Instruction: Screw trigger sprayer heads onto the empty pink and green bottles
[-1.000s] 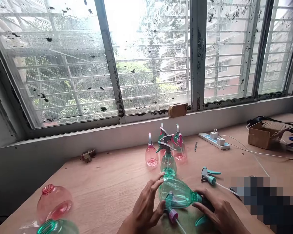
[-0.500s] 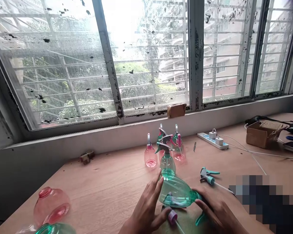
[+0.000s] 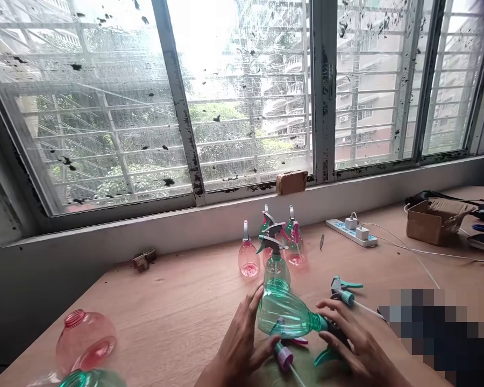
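A clear green spray bottle [image 3: 284, 312] lies tilted on its side between my hands, its neck toward the right. My left hand [image 3: 242, 336] is closed around its wide base end. At the neck, my right hand [image 3: 350, 336] grips a dark spray head with a teal trigger [image 3: 326, 356], which sits at the bottle's mouth. Whether its collar is fully screwed on I cannot tell. Below the bottle, a loose spray head with a purple collar [image 3: 284, 357] rests on the table, partly covered by my left thumb and the bottle.
Several assembled spray bottles [image 3: 249, 258] stand by the wall. Another grey and teal spray head [image 3: 342, 293] lies to the right. Capless red [image 3: 86, 338] and green [image 3: 92, 378] bottles are at front left. A power strip [image 3: 351, 233] and cardboard box [image 3: 438, 223] sit at back right.
The green bottle has shifted slightly left. My right fingers have moved around the neck and spray head, and the teal trigger has swung left into clearer view.
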Action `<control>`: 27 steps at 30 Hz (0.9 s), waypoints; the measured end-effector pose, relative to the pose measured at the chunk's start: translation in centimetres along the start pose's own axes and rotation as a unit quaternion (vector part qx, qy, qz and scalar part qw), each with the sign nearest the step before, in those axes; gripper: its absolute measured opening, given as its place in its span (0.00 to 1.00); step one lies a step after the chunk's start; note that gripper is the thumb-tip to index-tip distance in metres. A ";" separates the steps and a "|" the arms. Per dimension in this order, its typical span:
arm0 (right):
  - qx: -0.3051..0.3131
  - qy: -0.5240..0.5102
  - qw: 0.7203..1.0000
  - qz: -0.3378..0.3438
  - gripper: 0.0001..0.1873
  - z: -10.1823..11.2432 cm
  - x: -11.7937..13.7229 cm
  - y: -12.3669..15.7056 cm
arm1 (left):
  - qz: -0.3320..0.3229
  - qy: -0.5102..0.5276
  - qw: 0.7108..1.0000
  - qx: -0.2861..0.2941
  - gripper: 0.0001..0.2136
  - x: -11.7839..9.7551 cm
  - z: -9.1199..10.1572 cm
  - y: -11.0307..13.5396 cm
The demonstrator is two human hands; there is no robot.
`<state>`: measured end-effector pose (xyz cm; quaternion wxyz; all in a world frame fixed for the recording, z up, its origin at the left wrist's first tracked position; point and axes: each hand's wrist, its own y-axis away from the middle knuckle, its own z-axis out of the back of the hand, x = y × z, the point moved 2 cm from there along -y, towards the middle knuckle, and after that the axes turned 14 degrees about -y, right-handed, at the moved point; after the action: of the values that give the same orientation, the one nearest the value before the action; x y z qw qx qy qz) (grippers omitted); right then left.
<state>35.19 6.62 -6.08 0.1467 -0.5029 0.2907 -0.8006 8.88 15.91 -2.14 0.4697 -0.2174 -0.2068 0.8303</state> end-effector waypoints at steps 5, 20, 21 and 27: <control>0.025 -0.021 0.999 -0.011 0.15 0.0 0.4 -0.1 | 0.004 0.004 1.000 0.008 0.40 0.2 -0.1 0.2; 0.005 -0.036 0.996 -0.076 0.16 0.0 0.7 0.3 | 0.004 0.035 0.999 0.038 0.43 0.0 0.6 0.1; 0.006 -0.037 0.996 -0.081 0.17 0.0 1.0 0.3 | 0.003 0.034 0.998 0.047 0.46 0.0 0.6 0.1; 0.090 -0.081 0.989 -0.082 0.19 0.2 2.0 -0.4 | 0.023 0.005 0.999 0.042 0.52 0.7 -0.6 0.2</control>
<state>34.49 5.81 -4.39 0.1483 -0.5729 0.1629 -0.7895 8.73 16.50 -2.86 0.4600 -0.2059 -0.1645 0.8479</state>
